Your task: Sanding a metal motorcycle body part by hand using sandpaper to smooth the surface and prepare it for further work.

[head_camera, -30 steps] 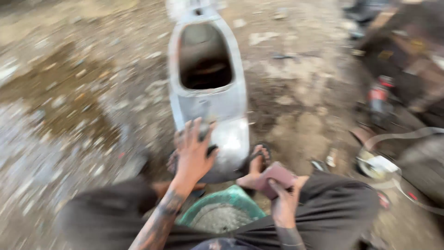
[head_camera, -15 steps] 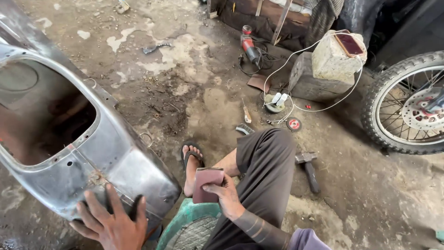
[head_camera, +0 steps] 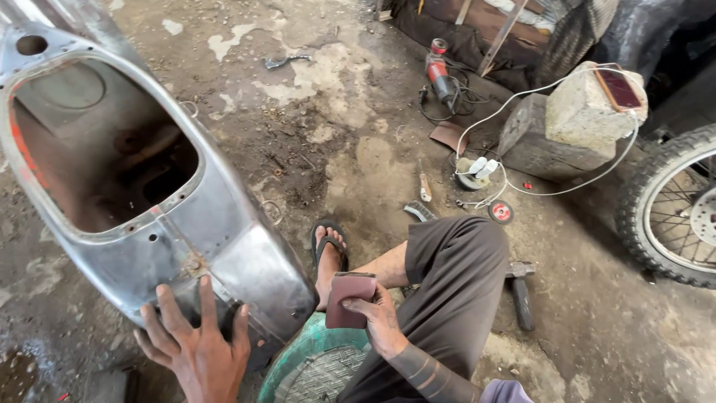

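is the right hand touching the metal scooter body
No, the right hand holds a folded piece of sandpaper clear of the scooter body; only the left hand presses on it.

View swung right since a second ago: metal scooter shell (head_camera: 142, 201), then upright at centre, now lies across the left side, its opening facing the camera. Left hand (head_camera: 195, 351) moved from the shell's rounded end at mid-view to the bottom edge, fingers spread on the end's lower rim. Right hand (head_camera: 378, 322) with the reddish sanding block (head_camera: 349, 298) shifted from low right to centre, above the green basin (head_camera: 317, 364). Angle grinder (head_camera: 440, 75), stone block (head_camera: 589, 112), motorcycle wheel (head_camera: 671, 209) newly in view
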